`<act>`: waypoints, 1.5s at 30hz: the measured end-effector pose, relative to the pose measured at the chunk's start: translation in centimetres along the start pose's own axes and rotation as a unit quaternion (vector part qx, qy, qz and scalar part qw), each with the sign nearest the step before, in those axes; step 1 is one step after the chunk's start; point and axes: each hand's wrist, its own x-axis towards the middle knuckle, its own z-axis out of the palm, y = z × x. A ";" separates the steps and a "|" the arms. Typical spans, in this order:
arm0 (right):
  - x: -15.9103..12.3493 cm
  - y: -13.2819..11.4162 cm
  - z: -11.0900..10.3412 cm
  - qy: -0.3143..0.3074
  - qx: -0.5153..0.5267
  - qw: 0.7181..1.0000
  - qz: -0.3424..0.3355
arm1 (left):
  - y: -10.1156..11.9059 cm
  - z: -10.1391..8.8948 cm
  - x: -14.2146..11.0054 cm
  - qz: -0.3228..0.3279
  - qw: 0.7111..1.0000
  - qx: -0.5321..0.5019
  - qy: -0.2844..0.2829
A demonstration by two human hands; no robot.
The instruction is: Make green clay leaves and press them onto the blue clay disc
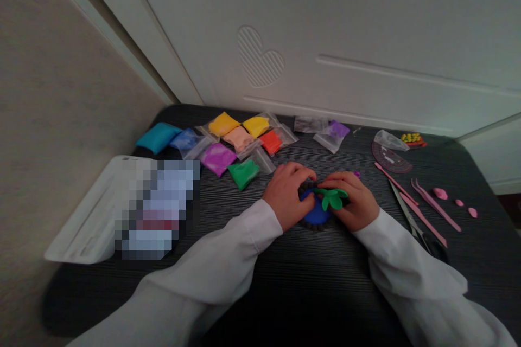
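A round blue clay disc with a dark beaded rim lies on the table between my two hands. My left hand is closed at its left side, with the thumb over the blue surface and the fingers curled at the far rim. From the right, my right hand holds a green clay leaf piece, with its several lobes hanging over the disc's right edge. The green stem reaches left between the fingertips of both hands. Part of the rim is hidden by my fingers.
Several bags of coloured clay, including a green one, lie behind at left. A white tray is at far left. To the right are scissors, pink tweezers, a protractor and pink clay lumps.
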 end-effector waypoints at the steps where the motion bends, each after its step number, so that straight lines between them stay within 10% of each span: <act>1: 0.0 0.0 0.0 -0.002 0.001 1.000 0.002 | 0.1 0.0 -0.1 0.005 1.000 0.008 0.003; 18: 0.1 -0.1 0.1 -0.012 -0.056 0.998 -0.021 | 1.0 -0.9 -1.9 0.151 0.978 0.137 -0.043; 45: -0.1 -0.1 0.2 -0.008 -0.015 1.000 -0.005 | 1.2 -0.3 -2.0 0.166 0.972 0.155 -0.057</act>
